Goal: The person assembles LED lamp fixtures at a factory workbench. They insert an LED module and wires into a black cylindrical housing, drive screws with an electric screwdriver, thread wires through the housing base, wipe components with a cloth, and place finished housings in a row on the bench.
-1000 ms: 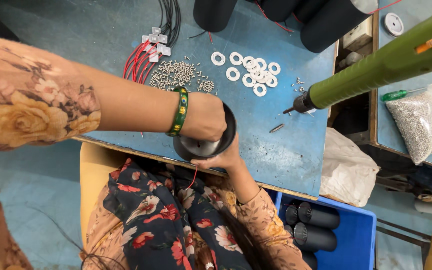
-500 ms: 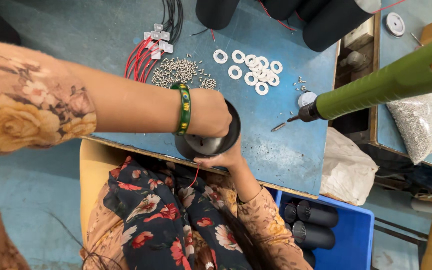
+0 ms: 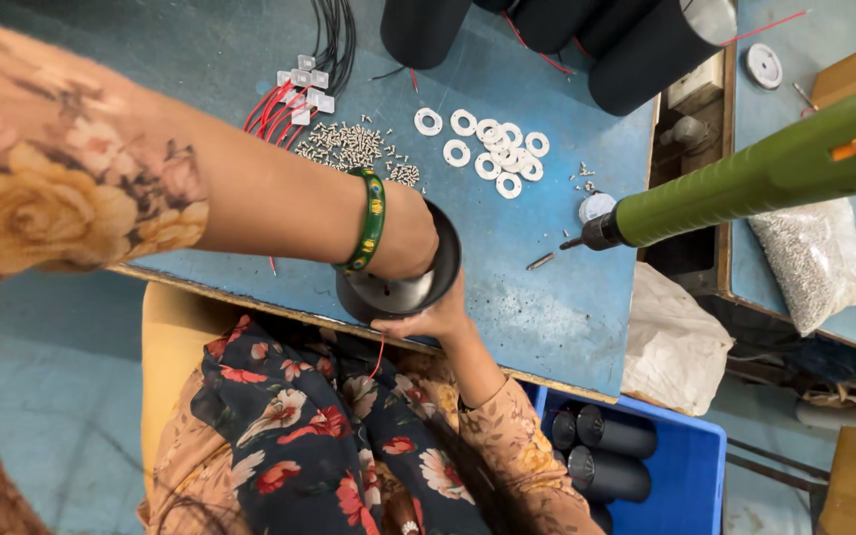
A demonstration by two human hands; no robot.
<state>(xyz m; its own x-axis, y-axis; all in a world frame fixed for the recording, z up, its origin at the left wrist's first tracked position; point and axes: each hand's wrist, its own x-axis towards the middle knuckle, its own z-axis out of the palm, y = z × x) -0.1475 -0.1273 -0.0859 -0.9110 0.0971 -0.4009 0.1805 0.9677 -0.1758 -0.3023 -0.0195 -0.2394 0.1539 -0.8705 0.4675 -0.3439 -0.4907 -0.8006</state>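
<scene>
Item: black cylindrical housing [image 3: 403,289] – surface's near edge, 6 o'clock of the white washers [image 3: 492,149] | my left hand [image 3: 410,243] clasps its top, my right hand [image 3: 433,319] cups beneath | likely rigid, smooth, fairly light – grip the rim | green screwdriver [image 3: 745,183] at 3 o'clock.

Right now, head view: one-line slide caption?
Both hands, left hand and right hand, grip a black cylindrical housing at a blue worktable's edge, green electric screwdriver hanging nearby.
</scene>
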